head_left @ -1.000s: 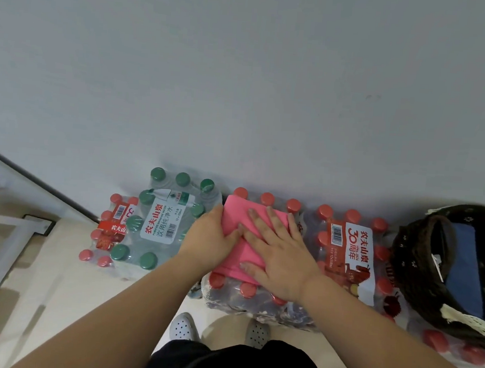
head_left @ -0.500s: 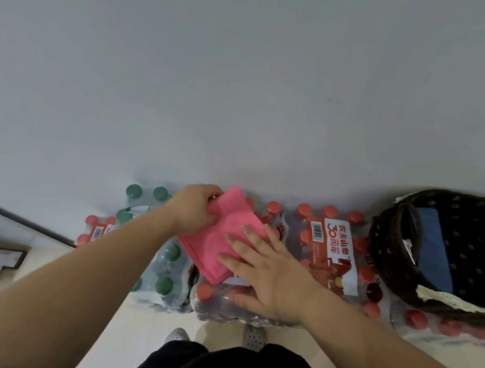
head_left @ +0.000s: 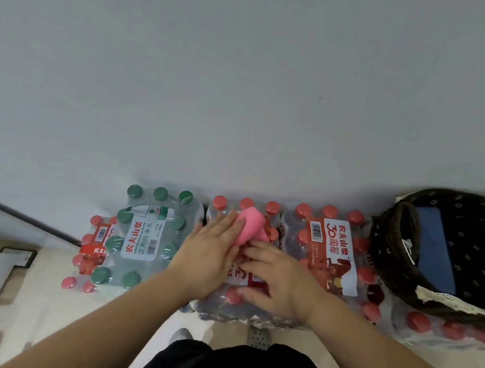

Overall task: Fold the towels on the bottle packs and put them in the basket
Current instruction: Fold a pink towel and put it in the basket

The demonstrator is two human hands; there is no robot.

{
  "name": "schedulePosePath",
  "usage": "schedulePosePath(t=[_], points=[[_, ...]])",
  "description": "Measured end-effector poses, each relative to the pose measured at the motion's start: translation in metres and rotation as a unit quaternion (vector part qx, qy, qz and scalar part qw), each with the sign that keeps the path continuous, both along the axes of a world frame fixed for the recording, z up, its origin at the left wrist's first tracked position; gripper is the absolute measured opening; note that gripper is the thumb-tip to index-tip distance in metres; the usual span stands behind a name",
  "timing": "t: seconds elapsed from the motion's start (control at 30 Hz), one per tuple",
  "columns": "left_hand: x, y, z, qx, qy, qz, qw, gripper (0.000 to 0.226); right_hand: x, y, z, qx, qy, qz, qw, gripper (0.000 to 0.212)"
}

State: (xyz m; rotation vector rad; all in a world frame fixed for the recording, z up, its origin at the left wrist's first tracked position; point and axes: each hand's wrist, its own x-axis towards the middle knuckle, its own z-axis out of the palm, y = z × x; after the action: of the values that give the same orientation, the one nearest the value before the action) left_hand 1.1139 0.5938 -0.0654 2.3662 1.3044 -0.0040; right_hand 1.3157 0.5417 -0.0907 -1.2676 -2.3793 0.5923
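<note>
A person's two bare arms reach down to shrink-wrapped bottle packs standing against a plain wall. The pink towel (head_left: 252, 224) lies on the red-capped pack (head_left: 235, 298) under both hands, just past the fingertips of the left hand (head_left: 209, 252).

A second ago the towel lay flat and wider beneath both palms, and then the left hand lifted its far edge. Now only a small, humped pink bundle shows. It looks as if another fold has been brought over, so this towel is probably close to ready for the basket.

The left hand lies across the towel's left side. Whether its fingers pinch the cloth cannot be told. The right hand (head_left: 281, 280) is spread wide, fingers straight, with their tips touching the towel's near edge.

To the right of the right hand, well apart, sits a dark woven basket (head_left: 386, 253) with a blue towel (head_left: 433, 251) already inside.

Just right of the right hand, a red label (head_left: 330, 256) reads "农夫山泉" and "30周年" beside a barcode. Left of the left hand, a green-capped pack (head_left: 144, 234) is labelled "农夫山泉 饮用纯净水".
</note>
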Motion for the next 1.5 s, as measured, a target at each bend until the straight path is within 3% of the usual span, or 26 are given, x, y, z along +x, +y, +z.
schedulePosePath(t=[0.07, 0.17, 0.3, 0.43, 0.6, 0.8, 1.07, 1.27, 1.4, 1.5], points=[[-0.002, -0.010, -0.010, 0.014, 0.051, -0.027, 0.998, 0.070, 0.013, -0.003, 0.007, 0.059, 0.011, -0.038, 0.997, 0.030], [-0.008, -0.011, -0.020, 0.048, 0.050, -0.025, 0.997, 0.068, 0.020, 0.002, 0.022, 0.111, -0.012, -0.091, 0.990, 0.027], [-0.015, -0.014, -0.028, 0.118, 0.060, -0.058, 0.990, 0.068, 0.003, 0.016, 0.033, 0.035, -0.153, -0.068, 0.985, 0.074], [-0.013, -0.028, -0.028, 0.096, 0.071, -0.046, 0.992, 0.074, -0.004, 0.020, 0.013, -0.051, -0.264, -0.036, 0.963, 0.090], [0.001, -0.044, -0.027, 0.082, 0.100, -0.015, 0.991, 0.096, 0.005, 0.024, -0.003, -0.101, -0.266, -0.033, 0.958, 0.094], [-0.001, -0.032, -0.017, 0.045, 0.127, -0.035, 0.990, 0.099, 0.005, 0.027, -0.003, -0.109, -0.258, -0.026, 0.960, 0.092], [0.015, 0.015, 0.011, 0.035, 0.028, 0.093, 0.995, 0.063, 0.000, 0.021, -0.001, -0.141, -0.204, -0.066, 0.966, 0.082], [0.009, 0.039, 0.008, -0.042, 0.043, 0.026, 0.998, 0.066, -0.019, 0.013, 0.016, -0.164, -0.155, -0.157, 0.961, 0.080], [-0.002, 0.045, 0.004, -0.103, 0.008, 0.003, 0.995, 0.042, -0.038, 0.003, 0.014, -0.168, -0.135, -0.224, 0.950, 0.082], [-0.004, 0.046, 0.005, -0.131, -0.031, -0.001, 0.991, 0.043, -0.048, -0.006, 0.013, -0.181, -0.127, -0.259, 0.940, 0.083]])
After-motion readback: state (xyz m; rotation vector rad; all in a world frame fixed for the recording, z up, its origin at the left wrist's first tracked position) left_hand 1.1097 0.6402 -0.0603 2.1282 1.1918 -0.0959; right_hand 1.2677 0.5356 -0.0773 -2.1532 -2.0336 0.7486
